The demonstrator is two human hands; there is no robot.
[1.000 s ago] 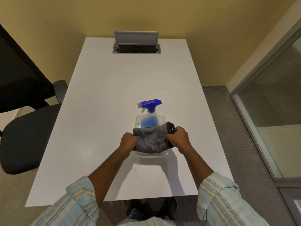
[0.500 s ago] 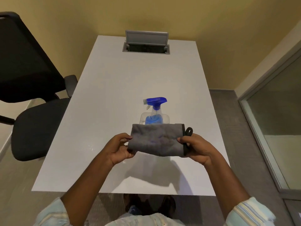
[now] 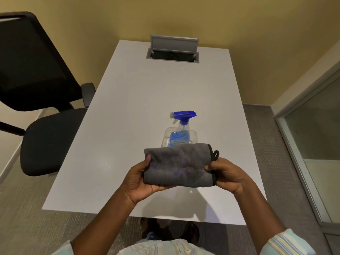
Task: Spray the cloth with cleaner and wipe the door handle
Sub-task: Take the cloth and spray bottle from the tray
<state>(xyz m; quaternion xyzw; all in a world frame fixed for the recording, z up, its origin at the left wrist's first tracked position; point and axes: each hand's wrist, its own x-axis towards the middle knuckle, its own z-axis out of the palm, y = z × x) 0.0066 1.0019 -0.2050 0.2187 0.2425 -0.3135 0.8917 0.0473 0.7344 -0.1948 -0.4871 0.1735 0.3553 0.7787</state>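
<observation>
A black mesh-backed office chair (image 3: 39, 107) stands at the left edge of the white table (image 3: 128, 126), its armrest just beside the tabletop. My left hand (image 3: 138, 181) grips the left end of a folded grey microfibre cloth (image 3: 177, 165), thumb pressed over the top face and fingers curled underneath, pinching the fabric. I hold the cloth up above the near half of the table, stretched flat between both hands, with a faint bluish patch showing near its middle. Just beyond its far edge, a clear spray bottle (image 3: 180, 133) of blue cleaner stands upright inside a clear plastic container (image 3: 193, 137) on the table, its blue trigger head pointing left; the cloth hides the bottle's base. At the far end of the table, a grey cable box (image 3: 173, 50) sits with its lid raised. My right hand (image 3: 227, 174) pinches the cloth's right end along its black-trimmed hem, thumb on top, just below a small black hanging loop (image 3: 216, 155). A glass-panelled partition (image 3: 312, 148) in a grey frame runs along the right side of the room. No door handle is in view.
</observation>
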